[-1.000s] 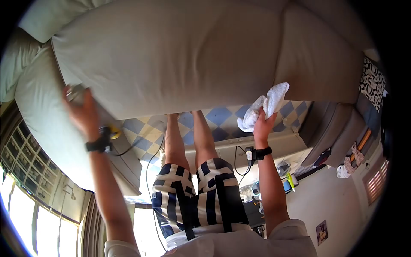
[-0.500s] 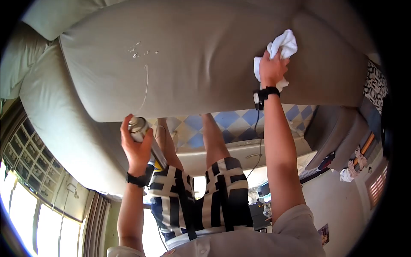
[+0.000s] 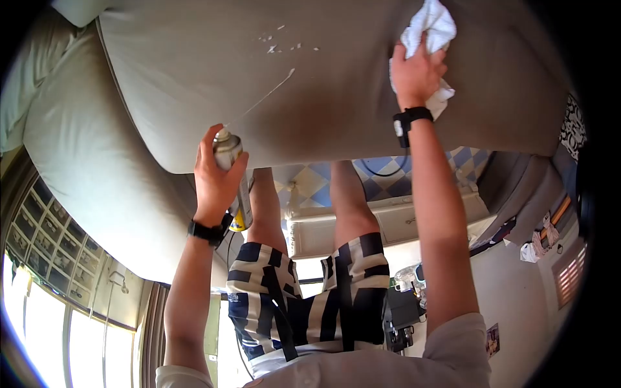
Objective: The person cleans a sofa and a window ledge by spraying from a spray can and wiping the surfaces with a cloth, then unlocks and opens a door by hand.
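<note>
My left hand [image 3: 217, 184] is wrapped round a spray can [image 3: 228, 150], with a finger on the nozzle at its top. A thin white jet [image 3: 264, 98] runs from the nozzle toward the brown-grey sofa seat [image 3: 187, 77]. White foam specks [image 3: 272, 49] lie scattered on the seat beyond the jet. On the right side of the seat my right hand [image 3: 417, 74] grips a crumpled white cloth [image 3: 432, 26] and presses it against the upholstery. Part of the cloth is hidden under the palm.
A pale sofa arm [image 3: 84, 149] curves along the left. Blue and white floor tiles [image 3: 388, 184] show below the seat edge, near my legs. A black cable [image 3: 381, 173] hangs from the right wrist strap. Black-and-white patterned fabric [image 3: 572, 126] lies at the far right.
The spray can has moved up and slightly right over the sofa edge, and its jet now slants to the right. The right hand and cloth sit higher in view. The view itself has shifted.
</note>
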The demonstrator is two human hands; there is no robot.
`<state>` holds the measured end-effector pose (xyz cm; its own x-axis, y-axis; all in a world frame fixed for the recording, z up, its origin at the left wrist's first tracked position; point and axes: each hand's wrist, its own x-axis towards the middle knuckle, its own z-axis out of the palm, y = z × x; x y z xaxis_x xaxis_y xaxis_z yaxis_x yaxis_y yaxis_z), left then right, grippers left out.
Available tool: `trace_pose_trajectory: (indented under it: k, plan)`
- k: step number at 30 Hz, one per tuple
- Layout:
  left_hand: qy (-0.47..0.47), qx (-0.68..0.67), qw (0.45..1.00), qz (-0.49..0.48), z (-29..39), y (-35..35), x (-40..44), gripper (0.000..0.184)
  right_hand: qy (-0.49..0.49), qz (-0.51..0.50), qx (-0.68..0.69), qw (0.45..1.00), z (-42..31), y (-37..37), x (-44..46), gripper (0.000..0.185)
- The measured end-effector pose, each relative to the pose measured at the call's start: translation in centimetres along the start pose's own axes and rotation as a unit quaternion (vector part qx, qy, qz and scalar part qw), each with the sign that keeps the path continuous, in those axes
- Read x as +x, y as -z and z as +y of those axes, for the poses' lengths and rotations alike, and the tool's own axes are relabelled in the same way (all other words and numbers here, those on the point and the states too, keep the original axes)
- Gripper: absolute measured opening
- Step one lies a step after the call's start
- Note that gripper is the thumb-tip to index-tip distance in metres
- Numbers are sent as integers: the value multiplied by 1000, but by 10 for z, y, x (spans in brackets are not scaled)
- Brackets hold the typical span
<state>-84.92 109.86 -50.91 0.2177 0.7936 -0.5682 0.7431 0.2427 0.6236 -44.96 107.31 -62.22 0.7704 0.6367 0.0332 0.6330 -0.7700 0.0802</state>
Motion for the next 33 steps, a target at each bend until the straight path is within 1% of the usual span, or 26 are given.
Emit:
trace_pose_trajectory:
  k: [2,5,6,9,10,16,19,24,28,29,31,32,33]
  plan:
    - [9,6,1000,-7,-11,-8,13,61,-1,10,-6,1000,14,-10,5,63]
    - [-23,65,997,25,-19,-35,22,59,0,19,5,1000,37,-19,12,62]
    - [-16,72,996,42,-15,-43,21,59,-5,27,15,1000,43,-22,14,61]
    - [-4,132,990,48,-9,-50,19,61,-13,16,-4,1000,44,-24,16,60]
    - [28,157,987,28,-3,-49,20,63,-19,10,-3,1000,44,-24,16,60]
    - [79,187,979,-32,9,-40,28,61,-18,12,3,1000,46,-25,17,60]
    - [51,235,970,-23,2,-39,25,61,-23,7,11,1000,44,-24,16,59]
    - [76,300,950,-39,-16,-27,13,64,-11,11,14,1000,31,-21,10,59]
    - [77,322,942,-58,-32,-19,-4,66,2,17,18,1000,31,-22,9,61]
    - [76,304,948,-54,-34,-14,-8,65,1,12,9,1000,30,-21,9,61]
    - [71,272,959,-47,-31,-2,-15,65,-5,2,-8,1000,25,-17,6,62]
    - [-32,217,975,35,-26,7,-21,63,-8,-4,-11,1000,23,-17,6,63]
    - [-66,205,974,67,-19,9,-22,64,-7,3,-9,1000,26,-20,7,63]
